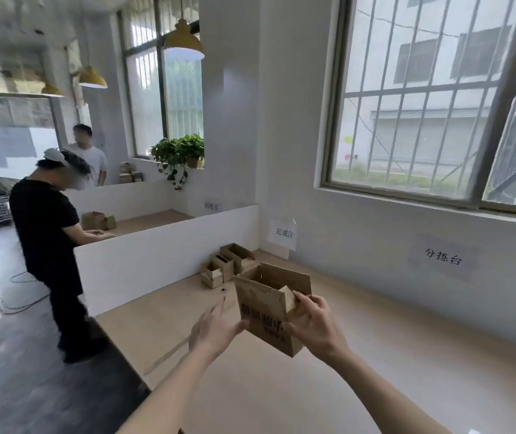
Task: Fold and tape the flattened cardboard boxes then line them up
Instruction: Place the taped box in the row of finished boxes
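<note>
Right hand (314, 327) pinches box (264, 311); left hand (216, 328) open alongside.

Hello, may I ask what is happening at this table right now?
A person is assembling a brown cardboard box with dark print, held above the long pale wooden table. The right hand grips its side near the open top, while the left hand is open beside it. Three small folded cardboard boxes already stand in a row by the white partition.
</note>
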Available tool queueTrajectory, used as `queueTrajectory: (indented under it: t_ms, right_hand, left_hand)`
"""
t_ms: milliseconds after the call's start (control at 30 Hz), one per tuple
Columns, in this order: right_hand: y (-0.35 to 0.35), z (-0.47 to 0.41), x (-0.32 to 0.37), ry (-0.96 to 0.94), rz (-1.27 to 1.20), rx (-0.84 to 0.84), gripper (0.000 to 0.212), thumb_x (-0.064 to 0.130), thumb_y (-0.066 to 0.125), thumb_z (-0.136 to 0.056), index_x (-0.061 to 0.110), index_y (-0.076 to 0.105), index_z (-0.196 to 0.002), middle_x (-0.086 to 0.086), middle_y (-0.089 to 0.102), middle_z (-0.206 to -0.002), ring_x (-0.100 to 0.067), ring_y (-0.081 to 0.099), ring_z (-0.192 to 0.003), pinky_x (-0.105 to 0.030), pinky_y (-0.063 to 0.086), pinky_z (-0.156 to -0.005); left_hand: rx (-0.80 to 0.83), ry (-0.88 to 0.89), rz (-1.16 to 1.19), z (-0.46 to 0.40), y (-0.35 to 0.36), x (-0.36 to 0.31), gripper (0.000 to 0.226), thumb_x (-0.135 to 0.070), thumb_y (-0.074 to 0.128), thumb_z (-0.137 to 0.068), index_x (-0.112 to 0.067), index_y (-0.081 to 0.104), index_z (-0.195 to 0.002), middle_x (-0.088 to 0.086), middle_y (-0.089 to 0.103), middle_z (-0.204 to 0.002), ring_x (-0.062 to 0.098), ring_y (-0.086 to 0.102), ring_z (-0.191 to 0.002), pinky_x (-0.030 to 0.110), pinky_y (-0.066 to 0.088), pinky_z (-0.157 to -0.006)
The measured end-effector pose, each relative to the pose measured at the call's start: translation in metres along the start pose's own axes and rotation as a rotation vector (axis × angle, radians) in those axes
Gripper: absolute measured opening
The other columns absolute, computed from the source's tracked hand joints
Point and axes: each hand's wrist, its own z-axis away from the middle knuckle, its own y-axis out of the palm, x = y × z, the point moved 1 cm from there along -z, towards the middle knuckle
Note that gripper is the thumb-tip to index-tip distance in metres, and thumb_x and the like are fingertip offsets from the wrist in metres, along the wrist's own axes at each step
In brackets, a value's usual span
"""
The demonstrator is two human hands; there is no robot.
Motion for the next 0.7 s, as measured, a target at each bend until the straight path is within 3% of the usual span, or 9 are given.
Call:
queueTrajectory:
  t_ms: [133,267,467,700]
  right_hand:
    - [0.063,-0.061,0.010,-0.021,-0.033,0.032,0.078,0.052,0.077,-0.080,0.038,0.043,-0.149,0.009,0.040,-0.139,-0.009,0.046,-0.116,-0.023,0.047,-0.092]
    - [0.129,-0.138,0.017,-0.028,-0.079,0.047,0.077,0.048,0.079,-0.080,0.037,0.044,-0.148,0.008,0.040,-0.137,-0.008,0.044,-0.115,-0.021,0.044,-0.092]
    - [0.217,-0.247,0.034,-0.029,-0.148,0.065,0.080,0.050,0.080,-0.075,0.036,0.047,-0.147,0.010,0.037,-0.133,-0.014,0.048,-0.119,-0.035,0.050,-0.101]
    - [0.287,-0.335,0.064,-0.071,-0.081,0.104,0.079,0.058,0.075,-0.077,0.042,0.042,-0.148,0.011,0.036,-0.139,-0.012,0.049,-0.117,-0.034,0.053,-0.095]
  left_hand:
    - [-0.036,0.048,-0.224,-0.054,-0.029,0.037,0.092,-0.076,0.049,-0.085,-0.028,0.021,-0.158,-0.004,0.027,-0.163,0.022,0.034,-0.145,0.036,0.031,-0.114]
    - [-0.032,0.061,-0.358,-0.129,-0.049,0.074,0.089,-0.076,0.045,-0.088,-0.028,0.018,-0.159,-0.006,0.018,-0.166,0.021,0.025,-0.150,0.038,0.024,-0.118]
    - [-0.022,0.004,-0.385,-0.237,-0.087,0.132,0.086,-0.075,0.048,-0.087,-0.034,0.020,-0.158,-0.008,0.017,-0.166,0.018,0.021,-0.151,0.041,0.023,-0.121]
    - [-0.033,-0.050,-0.369,-0.331,-0.116,0.196,0.082,-0.073,0.048,-0.089,-0.034,0.024,-0.157,-0.007,0.022,-0.165,0.018,0.023,-0.150,0.039,0.019,-0.121]
